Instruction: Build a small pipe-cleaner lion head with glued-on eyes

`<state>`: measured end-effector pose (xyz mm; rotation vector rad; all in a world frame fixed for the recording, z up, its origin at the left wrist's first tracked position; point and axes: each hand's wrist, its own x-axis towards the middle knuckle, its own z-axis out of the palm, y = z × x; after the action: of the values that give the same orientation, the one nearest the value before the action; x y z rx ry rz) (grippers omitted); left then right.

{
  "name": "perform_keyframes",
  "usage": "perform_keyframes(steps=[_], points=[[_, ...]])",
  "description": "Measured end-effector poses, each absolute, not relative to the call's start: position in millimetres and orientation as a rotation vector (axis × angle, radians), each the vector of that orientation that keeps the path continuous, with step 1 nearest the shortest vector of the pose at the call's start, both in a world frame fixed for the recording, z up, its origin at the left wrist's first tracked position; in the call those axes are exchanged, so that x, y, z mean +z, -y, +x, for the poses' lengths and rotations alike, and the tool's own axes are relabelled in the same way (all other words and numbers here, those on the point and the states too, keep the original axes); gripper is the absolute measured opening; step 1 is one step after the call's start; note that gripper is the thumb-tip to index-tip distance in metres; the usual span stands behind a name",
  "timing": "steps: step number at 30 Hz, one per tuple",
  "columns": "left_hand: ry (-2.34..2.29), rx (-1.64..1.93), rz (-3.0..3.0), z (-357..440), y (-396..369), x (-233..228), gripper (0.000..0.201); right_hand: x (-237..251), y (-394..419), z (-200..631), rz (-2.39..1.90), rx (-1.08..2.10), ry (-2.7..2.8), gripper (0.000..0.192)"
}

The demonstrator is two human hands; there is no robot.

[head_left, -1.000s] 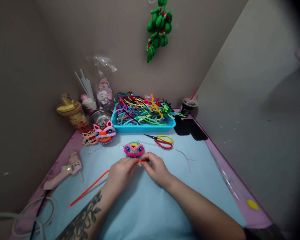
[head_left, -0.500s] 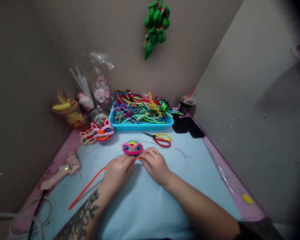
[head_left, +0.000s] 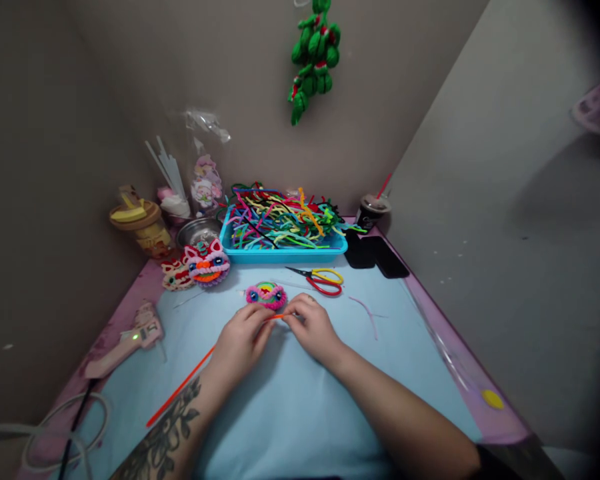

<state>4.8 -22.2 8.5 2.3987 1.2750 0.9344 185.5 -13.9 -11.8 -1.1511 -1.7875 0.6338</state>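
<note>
Two hands meet at the middle of the frame: the left hand (head_left: 240, 339) and the right hand (head_left: 314, 325) each have their fingers pinched on an orange pipe cleaner (head_left: 180, 390), whose long tail runs toward the lower left over the blue table (head_left: 290, 413). Just above them sits a small pink fuzzy face (head_left: 266, 295); a careless twist could likely knock it or kink the wire. Scissors (head_left: 323, 280) lie close at upper right, within a sweeping wrist's reach. A glue gun (head_left: 125, 343) rests at left. Open room lies toward the lower frame.
</note>
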Motion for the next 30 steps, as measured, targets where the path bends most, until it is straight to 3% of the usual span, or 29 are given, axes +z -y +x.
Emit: perform_keyframes(steps=[6, 11, 14, 17, 23, 30], points=[[-1.264, 1.040, 2.254, 9, 25, 13, 0.015, -4, 14, 180, -1.177, 1.056, 1.310, 0.010], [-1.267, 1.038, 2.225, 11, 29, 11, 0.013, -12, 16, 167, -1.014, 1.537, 0.854, 0.028], [-1.265, 1.037, 2.236, 10, 29, 9, 0.012, -15, 16, 165, -0.981, 1.637, 0.777, 0.033], [-1.314, 1.003, 2.291, 6, 26, 8, 0.014, -9, 13, 174, -1.051, 1.492, 1.015, 0.025], [-1.385, 0.874, 2.498, 3, 22, 8, 0.019, 4, 11, 196, -1.108, 0.670, 1.718, 0.011], [-1.337, 0.827, 2.467, 7, 25, 8, 0.017, -1, 14, 192, -1.105, 0.569, 1.889, 0.012]])
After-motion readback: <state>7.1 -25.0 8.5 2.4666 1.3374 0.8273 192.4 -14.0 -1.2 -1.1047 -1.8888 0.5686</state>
